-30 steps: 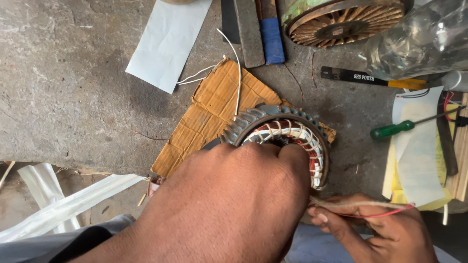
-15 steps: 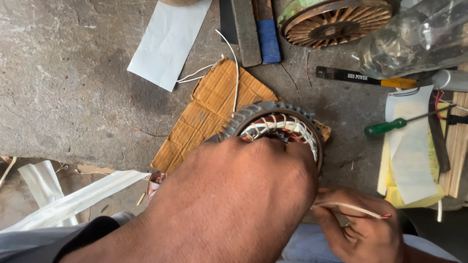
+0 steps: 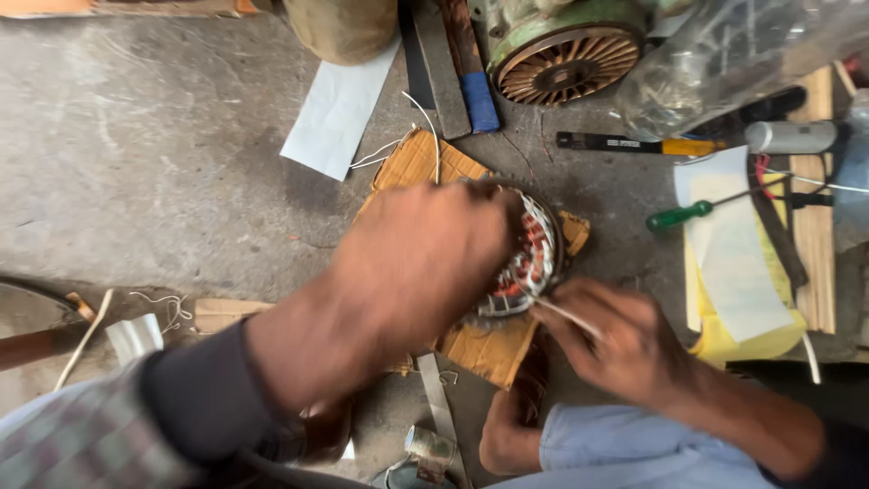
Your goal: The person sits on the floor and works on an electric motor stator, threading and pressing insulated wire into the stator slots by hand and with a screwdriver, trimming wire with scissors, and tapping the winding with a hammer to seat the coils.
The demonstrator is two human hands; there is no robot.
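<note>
A round motor stator (image 3: pixel 532 258) with copper and white windings lies on a piece of brown cardboard (image 3: pixel 412 163) on the concrete floor. My left hand (image 3: pixel 421 263) covers most of it and grips its rim from above. My right hand (image 3: pixel 615 340) sits at the stator's lower right edge and pinches a thin pale stick (image 3: pixel 566 317) whose tip points into the windings. White threads (image 3: pixel 385 152) trail off the cardboard's far corner.
A white paper sheet (image 3: pixel 335 113) lies left of the cardboard. Behind are a green-cased rotor (image 3: pixel 566 63), a blue-taped bar (image 3: pixel 472 77), a yellow-handled knife (image 3: pixel 634 143), a green-handled screwdriver (image 3: pixel 683 215), a clear plastic bag (image 3: pixel 724 63). Paper and yellow sheets (image 3: pixel 733 272) rest right.
The view has shifted, so the stator sits higher and further right in frame. My left hand has moved over more of the stator. My right hand has risen to its edge with the stick.
</note>
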